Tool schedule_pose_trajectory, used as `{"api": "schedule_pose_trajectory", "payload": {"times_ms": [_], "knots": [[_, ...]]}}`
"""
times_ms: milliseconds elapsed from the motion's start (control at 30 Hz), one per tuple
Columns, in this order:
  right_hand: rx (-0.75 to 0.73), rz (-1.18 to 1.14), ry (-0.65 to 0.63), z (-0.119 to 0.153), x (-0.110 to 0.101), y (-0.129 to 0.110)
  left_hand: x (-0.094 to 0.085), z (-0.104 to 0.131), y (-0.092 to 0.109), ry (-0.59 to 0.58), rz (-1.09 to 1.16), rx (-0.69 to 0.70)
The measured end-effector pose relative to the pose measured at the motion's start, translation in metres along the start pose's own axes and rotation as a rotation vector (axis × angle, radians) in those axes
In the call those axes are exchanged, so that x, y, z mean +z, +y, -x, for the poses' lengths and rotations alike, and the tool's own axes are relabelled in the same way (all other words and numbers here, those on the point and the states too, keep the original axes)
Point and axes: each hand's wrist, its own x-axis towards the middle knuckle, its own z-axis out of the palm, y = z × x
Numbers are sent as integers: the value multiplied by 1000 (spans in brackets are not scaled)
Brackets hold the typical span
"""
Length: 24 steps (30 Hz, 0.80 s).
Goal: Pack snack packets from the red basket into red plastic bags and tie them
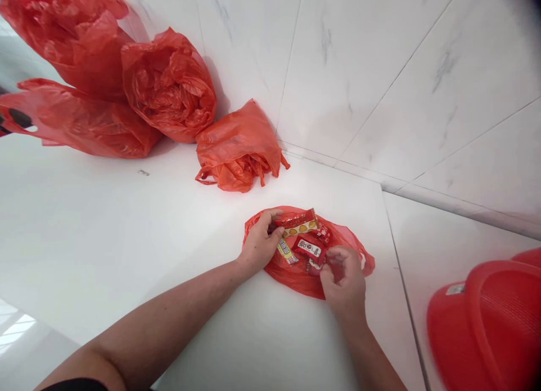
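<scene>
A flattened red plastic bag [291, 281] lies on the white tabletop with several small wrapped snacks on it. My left hand [260, 244] is at the bag's left side, thumb and fingers closed on the end of a long red-and-yellow snack packet [300, 224]. Below that packet is a yellow wrapped stick [287, 251]. A red candy packet with a white label [310, 248] sits in the middle, with other red wrappers around it. At the right, my right hand [346, 278] has curled fingers and thumb apart beside this packet; whether they touch it is unclear.
Several stuffed red plastic bags [173, 89] stand along the tiled wall [338, 70] at the back left, and a smaller crumpled bag [240, 146] is nearest. Red plastic containers [490, 323] are at the right, beyond a seam in the tabletop [190, 239].
</scene>
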Motion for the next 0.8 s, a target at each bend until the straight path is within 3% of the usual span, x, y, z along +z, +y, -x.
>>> {"api": "schedule_pose_trajectory", "payload": {"times_ms": [133,367,633,800], "knots": [[-67,-55,-56,-2,1,3,0,0,0,14,-10,6],[-172,177,-95,-5,-2,0,-1,1,4,18,-36,3],[-153,380,-154,-5,0,-4,0,0,2,20,-2,4],[-162,360,-150,-4,1,-4,0,0,4,29,-16,6]]}}
